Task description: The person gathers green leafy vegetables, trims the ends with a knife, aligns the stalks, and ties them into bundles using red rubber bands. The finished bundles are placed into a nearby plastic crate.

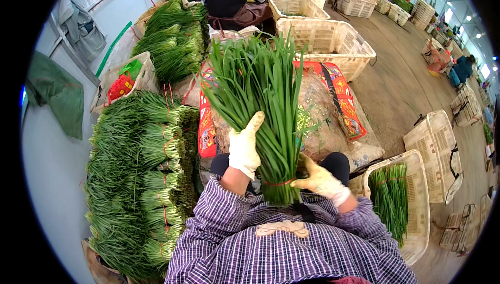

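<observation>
A thick bunch of garlic chives (268,101) stands upright before my lap, its leaf tips fanned out at the top. A red band (278,183) circles it near the cut base. My left hand (245,148), in a pale glove, grips the bunch at its left side with the thumb up; its other fingers are partly hidden behind the leaves. Lower on the right side, my gloved right hand (320,181) holds the bunch at the band, with some fingertips hidden by the stalks.
Banded chive bundles (161,195) are piled at my left, with more bundles (174,39) farther off. A plastic crate (419,206) at my right holds chives. Ahead lies a red-edged, debris-strewn mat (344,96), with an open crate (359,57) beyond. A seated person (232,2) is at the far side.
</observation>
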Available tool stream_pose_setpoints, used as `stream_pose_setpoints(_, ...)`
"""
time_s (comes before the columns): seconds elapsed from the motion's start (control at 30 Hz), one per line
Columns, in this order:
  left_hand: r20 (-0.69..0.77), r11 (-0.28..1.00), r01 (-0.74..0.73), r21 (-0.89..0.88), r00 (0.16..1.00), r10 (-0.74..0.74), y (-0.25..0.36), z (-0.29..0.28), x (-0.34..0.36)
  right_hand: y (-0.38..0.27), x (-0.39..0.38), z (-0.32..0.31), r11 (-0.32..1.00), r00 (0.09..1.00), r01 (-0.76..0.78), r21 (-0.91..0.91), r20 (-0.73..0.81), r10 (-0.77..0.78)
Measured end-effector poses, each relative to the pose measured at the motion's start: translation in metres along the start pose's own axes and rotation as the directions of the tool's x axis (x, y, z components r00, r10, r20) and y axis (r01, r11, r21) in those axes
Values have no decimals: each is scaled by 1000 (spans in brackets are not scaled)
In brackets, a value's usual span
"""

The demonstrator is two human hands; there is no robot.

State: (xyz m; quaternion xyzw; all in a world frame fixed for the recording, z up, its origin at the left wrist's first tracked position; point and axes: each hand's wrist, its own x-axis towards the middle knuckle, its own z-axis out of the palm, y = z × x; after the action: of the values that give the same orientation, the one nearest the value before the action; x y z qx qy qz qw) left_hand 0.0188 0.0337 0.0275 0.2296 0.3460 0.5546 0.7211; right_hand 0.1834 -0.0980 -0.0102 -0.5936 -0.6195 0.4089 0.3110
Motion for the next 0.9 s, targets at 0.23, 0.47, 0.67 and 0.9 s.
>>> stream_pose_setpoints(0.23, 369, 948, -102, 303, 929, -18, 27, -2, -20, 20, 19, 35, 526, 980, -99, 845, -8, 197)
stream_pose_setpoints(0.47, 929, 922, 108, 371, -46, -368, 72, -103, 1, 15, -12, -10, -111, 979, -173, 979, 183, 92)
stream_pose_setpoints(0.67, 824, 847, -71, 527, 286, -489, -29, -80, -6, 31, -10, -5, 97, 994, -107, 990, 109, -18)
stream_pose_setpoints(0.9, 553, 922, 343, -178, 810, -194, -52, -42, 11, -15, -8, -7, 720, 985, -65, 691, -70, 155)
